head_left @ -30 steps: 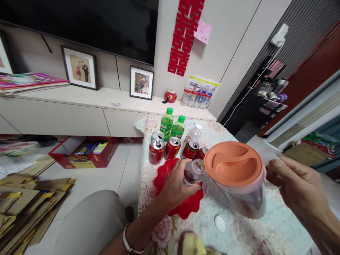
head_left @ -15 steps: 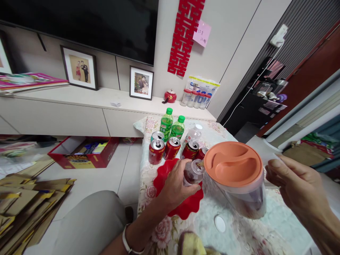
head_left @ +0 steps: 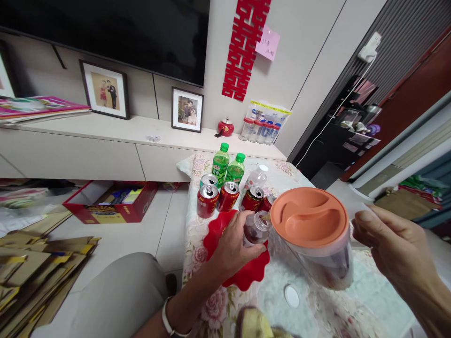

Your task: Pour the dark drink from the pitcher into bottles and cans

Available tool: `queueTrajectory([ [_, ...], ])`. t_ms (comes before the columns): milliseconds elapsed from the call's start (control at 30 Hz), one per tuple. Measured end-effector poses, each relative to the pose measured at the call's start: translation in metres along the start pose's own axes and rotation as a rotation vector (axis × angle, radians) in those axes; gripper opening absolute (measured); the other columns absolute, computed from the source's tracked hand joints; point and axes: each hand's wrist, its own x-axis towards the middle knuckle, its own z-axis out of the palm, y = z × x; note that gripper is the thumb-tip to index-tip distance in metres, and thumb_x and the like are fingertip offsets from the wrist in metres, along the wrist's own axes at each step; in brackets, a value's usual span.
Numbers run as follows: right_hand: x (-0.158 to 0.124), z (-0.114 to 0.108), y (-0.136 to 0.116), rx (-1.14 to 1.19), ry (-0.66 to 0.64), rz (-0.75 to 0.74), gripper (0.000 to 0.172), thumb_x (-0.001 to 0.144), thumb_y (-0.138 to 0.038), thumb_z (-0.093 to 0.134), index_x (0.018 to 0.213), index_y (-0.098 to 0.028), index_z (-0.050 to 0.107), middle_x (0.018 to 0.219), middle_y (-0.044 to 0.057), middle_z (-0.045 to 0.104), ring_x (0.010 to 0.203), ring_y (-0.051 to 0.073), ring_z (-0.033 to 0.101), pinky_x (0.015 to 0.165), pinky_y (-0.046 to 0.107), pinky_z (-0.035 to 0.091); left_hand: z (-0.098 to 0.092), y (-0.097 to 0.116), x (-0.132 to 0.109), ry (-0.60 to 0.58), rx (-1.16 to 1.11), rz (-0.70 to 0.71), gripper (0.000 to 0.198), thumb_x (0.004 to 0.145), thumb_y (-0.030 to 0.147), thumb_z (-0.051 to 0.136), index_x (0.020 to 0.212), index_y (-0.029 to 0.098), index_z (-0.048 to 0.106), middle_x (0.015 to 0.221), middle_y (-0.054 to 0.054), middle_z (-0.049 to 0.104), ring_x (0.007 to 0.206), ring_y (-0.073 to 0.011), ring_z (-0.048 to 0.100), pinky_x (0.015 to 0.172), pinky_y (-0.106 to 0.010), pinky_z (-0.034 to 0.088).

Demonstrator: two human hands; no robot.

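Observation:
My left hand point(head_left: 235, 246) is wrapped round a small clear bottle point(head_left: 256, 230) with brown liquid inside, held above a red scalloped plate point(head_left: 246, 277). My right hand point(head_left: 391, 244) grips the handle of a clear pitcher point(head_left: 324, 263) with an orange lid point(head_left: 310, 218). The pitcher is tilted to the left, its spout at the bottle's open mouth, and a thin brown stream runs between them. Dark liquid shows low in the pitcher. On the tablecloth below the pitcher lies a round white cap point(head_left: 291, 296).
Several red cans point(head_left: 207, 201), two green-capped bottles point(head_left: 221, 164) and a white-capped clear bottle point(head_left: 259, 176) stand behind the plate. A cut yellow fruit piece point(head_left: 254, 324) lies at the near edge. Left on the floor are a red box point(head_left: 109, 202) and flattened cardboard point(head_left: 38, 267).
Almost nothing differs. Both hands, the bottle and the tilted pitcher hold the same places, and the brown stream still runs.

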Motion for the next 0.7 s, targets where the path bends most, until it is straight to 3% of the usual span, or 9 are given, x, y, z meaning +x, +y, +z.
queueTrajectory([
  [467, 0.0018, -0.0072, 0.0067, -0.016, -0.027, -0.018, 0.063, 0.062, -0.072, 0.094, 0.056, -0.020, 0.057, 0.058, -0.005, 0.039, 0.057, 0.010, 0.034, 0.049, 0.025, 0.027, 0.0002, -0.0006, -0.0008, 0.004, 0.010, 0.006, 0.063, 0.064, 0.026, 0.073, 0.126, 0.028, 0.060, 0.125, -0.010, 0.072, 0.122, -0.0375, 0.070, 0.097, -0.049, 0.060],
  [700, 0.0008, -0.0011, -0.0011, -0.037, -0.007, -0.020, 0.068, 0.057, -0.076, 0.093, 0.053, -0.020, 0.055, 0.057, -0.004, 0.039, 0.056, 0.010, 0.033, 0.048, 0.024, 0.028, 0.0006, 0.0009, -0.0001, 0.045, 0.005, 0.027, 0.059, 0.062, 0.024, 0.075, 0.120, 0.030, 0.065, 0.118, -0.005, 0.076, 0.116, -0.0353, 0.073, 0.095, -0.046, 0.062],
])
